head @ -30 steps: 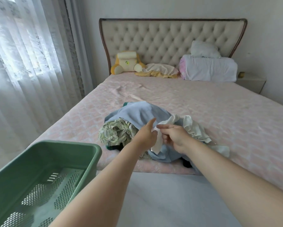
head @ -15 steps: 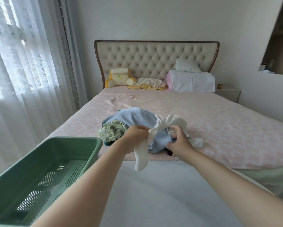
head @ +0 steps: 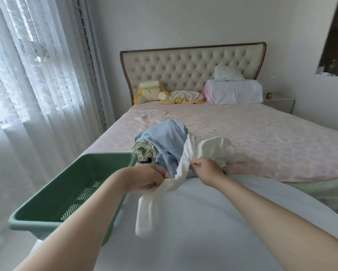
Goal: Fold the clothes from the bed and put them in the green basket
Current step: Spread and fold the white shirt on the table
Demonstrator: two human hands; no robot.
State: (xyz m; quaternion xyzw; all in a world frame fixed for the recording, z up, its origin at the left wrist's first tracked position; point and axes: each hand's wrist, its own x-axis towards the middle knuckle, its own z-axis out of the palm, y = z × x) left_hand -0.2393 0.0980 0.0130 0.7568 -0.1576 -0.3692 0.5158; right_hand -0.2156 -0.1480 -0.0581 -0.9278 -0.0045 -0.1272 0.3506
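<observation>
A white garment [head: 195, 153] stretches from the clothes pile at the foot of the pink bed [head: 262, 137] toward me, one end hanging down over my grey top. My left hand [head: 146, 179] grips it near the hanging end. My right hand [head: 208, 169] pinches it further up. Under it lie a light blue garment [head: 164, 139] and a green floral one [head: 143, 150]; something dark below them is mostly hidden. The green basket [head: 52, 204], with nothing in it, stands at the lower left beside the bed.
White curtains [head: 27, 94] cover the window on the left. At the tufted headboard [head: 191, 67] lie a yellow cushion, a crumpled cloth and white pillows [head: 234, 90]. A nightstand [head: 279, 102] stands to the bed's right.
Both hands have pulled the white garment off the pile and toward me; more of it hangs down from my left hand. The camera has backed away from the bed.
</observation>
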